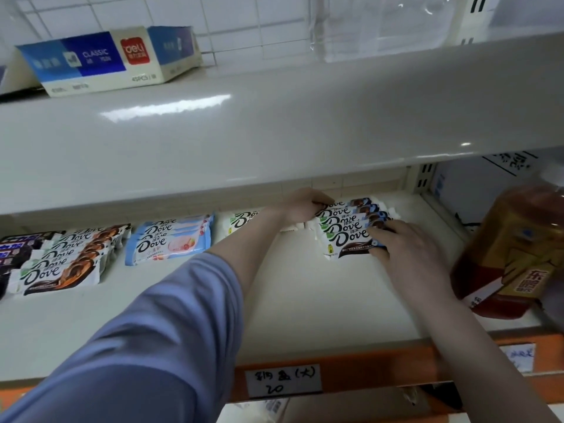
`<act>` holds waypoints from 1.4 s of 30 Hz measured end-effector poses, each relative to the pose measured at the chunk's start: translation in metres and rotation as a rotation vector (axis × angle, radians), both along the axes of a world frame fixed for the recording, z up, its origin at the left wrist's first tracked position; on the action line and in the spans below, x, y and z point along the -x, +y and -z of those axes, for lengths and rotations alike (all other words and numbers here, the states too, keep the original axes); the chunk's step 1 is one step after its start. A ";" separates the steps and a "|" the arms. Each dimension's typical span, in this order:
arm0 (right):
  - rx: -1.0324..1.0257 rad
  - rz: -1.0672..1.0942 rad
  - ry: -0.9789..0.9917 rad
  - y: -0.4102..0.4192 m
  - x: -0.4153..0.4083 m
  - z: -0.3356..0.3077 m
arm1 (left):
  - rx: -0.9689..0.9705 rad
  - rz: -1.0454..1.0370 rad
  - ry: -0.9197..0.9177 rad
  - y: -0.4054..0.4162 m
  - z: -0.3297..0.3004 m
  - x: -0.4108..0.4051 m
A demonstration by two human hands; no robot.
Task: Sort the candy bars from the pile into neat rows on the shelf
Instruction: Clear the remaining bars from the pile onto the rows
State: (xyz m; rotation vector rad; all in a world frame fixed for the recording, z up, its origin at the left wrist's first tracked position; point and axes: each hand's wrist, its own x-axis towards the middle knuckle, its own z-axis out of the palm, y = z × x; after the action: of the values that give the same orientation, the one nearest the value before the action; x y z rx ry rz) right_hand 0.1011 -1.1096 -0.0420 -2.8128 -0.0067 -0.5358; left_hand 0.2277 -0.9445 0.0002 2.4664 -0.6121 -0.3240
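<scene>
On the cream metal shelf (305,300), both hands square up an overlapping row of white-and-blue wrapped Dove candy bars (348,232). The left hand (305,204) curls its fingers onto the row's far-left end; the right hand (409,251) lays nearly straight fingers against the right edge of the front bars, likely to align them. Further left lie sorted rows: brown-swirl Dove bars (61,264) and pale blue Dove bars (171,239). An amber plastic bottle (512,254) stands at right.

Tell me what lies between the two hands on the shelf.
In the head view, the blue-accented Dove row lies between left hand and right hand.
</scene>
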 end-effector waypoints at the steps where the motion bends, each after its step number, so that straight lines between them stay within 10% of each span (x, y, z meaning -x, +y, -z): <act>1: 0.003 0.003 0.002 0.000 0.000 0.000 | 0.002 0.006 -0.002 0.000 0.000 0.000; 21: 0.039 0.020 0.009 0.003 0.000 0.000 | 0.073 -0.013 0.008 0.002 0.004 -0.007; 29: -0.030 0.090 0.124 -0.002 -0.006 0.004 | -0.143 -0.063 -0.452 0.022 0.017 0.056; 42: -0.188 0.091 0.198 -0.005 -0.014 0.003 | -0.231 -0.032 -0.435 0.016 0.045 0.106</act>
State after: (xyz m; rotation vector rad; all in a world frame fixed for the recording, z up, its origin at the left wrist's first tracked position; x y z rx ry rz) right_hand 0.1146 -1.1142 -0.0453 -2.6775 0.2011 -0.2594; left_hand 0.1218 -0.9282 -0.0445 2.7895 -0.7439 0.1730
